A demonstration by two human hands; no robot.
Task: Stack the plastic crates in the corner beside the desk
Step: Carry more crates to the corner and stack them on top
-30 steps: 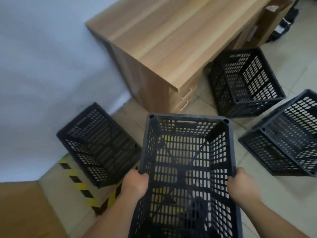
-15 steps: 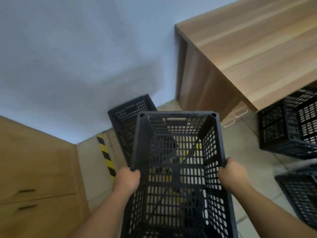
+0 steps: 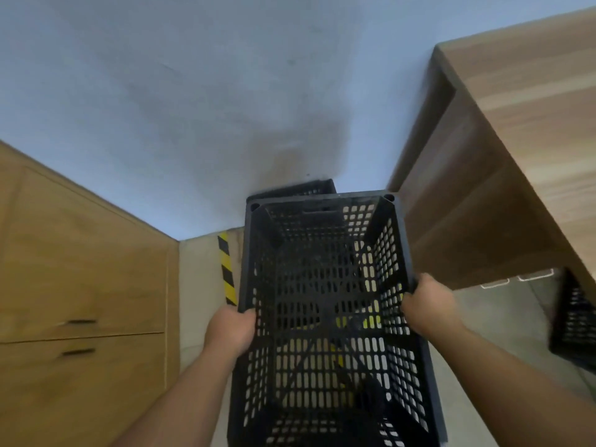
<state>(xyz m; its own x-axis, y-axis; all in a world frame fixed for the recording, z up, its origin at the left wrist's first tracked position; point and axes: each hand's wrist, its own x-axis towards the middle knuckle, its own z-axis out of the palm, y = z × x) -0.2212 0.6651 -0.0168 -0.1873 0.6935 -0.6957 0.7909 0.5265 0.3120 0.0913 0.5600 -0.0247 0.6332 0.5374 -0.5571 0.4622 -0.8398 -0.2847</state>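
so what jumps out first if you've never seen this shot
A big black plastic crate fills the centre, held by its side rims in the left hand and the right hand. Past its far rim peeks a second crate against the blue wall, between the wooden desk and a cabinet.

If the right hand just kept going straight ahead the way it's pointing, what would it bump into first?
Probably the desk's side panel: the right hand, gripping the carried crate, points forward toward it, though depth is hard to judge.
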